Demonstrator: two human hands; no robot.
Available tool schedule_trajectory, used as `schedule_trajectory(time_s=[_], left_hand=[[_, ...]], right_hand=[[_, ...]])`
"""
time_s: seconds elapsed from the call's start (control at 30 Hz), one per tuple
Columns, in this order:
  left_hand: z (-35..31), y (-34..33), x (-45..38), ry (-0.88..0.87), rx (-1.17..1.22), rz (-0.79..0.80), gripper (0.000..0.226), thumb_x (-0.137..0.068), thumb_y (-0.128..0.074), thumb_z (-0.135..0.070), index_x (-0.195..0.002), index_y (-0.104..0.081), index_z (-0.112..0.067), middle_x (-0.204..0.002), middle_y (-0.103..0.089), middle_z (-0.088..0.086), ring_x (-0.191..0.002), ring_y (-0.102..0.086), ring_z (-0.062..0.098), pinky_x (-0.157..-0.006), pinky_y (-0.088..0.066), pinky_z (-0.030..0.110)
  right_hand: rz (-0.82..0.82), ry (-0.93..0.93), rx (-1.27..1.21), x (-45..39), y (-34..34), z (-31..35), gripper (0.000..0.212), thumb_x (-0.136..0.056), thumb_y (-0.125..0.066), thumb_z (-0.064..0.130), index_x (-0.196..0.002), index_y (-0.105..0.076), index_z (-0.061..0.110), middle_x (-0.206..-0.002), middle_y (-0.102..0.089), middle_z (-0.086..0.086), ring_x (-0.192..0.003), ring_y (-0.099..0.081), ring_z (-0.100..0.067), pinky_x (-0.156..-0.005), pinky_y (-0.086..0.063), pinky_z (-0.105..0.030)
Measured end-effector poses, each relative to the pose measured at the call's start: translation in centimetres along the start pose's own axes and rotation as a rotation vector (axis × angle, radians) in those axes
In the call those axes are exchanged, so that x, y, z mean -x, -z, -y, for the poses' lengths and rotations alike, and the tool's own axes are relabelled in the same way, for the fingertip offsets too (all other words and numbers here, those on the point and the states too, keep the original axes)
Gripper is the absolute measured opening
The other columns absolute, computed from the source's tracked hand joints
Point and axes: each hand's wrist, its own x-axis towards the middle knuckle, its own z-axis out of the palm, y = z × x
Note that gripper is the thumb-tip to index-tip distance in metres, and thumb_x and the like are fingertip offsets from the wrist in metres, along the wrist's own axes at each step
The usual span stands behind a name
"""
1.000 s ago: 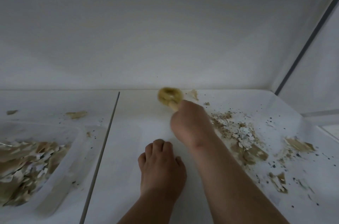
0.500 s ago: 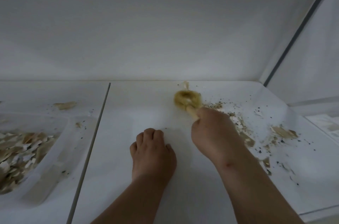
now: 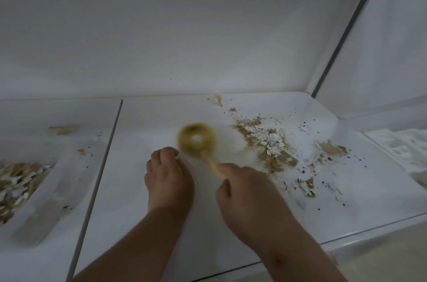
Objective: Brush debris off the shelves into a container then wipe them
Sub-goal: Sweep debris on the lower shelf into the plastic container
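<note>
A white shelf (image 3: pixel 143 207) carries a heap of tan and white debris (image 3: pixel 265 145) on its right half, specks scattered round it. At far left a clear container (image 3: pixel 49 191) holds more flakes. A person's right hand (image 3: pixel 248 191) grasps the wooden handle of a round yellow-green brush (image 3: pixel 196 139), its blurred head left of the heap. The left hand (image 3: pixel 168 176) rests on the shelf, fingers curled under, holding nothing. No writing is legible.
</note>
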Motion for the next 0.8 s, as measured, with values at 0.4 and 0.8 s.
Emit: schedule_trajectory(time_s=[0.4, 0.8], left_hand=[[-0.2, 0.0, 0.1, -0.017, 0.04, -0.047, 0.038, -0.089, -0.033, -0.037, -0.098, -0.054, -0.006, -0.105, -0.052, 0.016, -0.1, -0.047, 0.037, -0.083, -0.035, 0.042], [-0.3, 0.1, 0.1, -0.057, -0.05, -0.022, 0.024, -0.099, -0.044, -0.024, -0.101, -0.054, -0.002, -0.11, -0.051, 0.023, -0.103, -0.046, 0.041, -0.088, -0.035, 0.048]], right_hand=[[-0.072, -0.15, 0.061, 2.1, 2.4, -3.4, 0.037, -0.094, -0.036, 0.025, -0.128, -0.053, 0.027, -0.078, -0.059, 0.003, -0.067, -0.058, -0.011, -0.06, -0.053, -0.031], [-0.1, -0.172, -0.106, 3.5, 1.1, -5.9, 0.04, -0.095, -0.038, 0.021, -0.131, -0.054, 0.03, -0.081, -0.062, 0.006, -0.07, -0.057, -0.009, -0.062, -0.048, -0.028]])
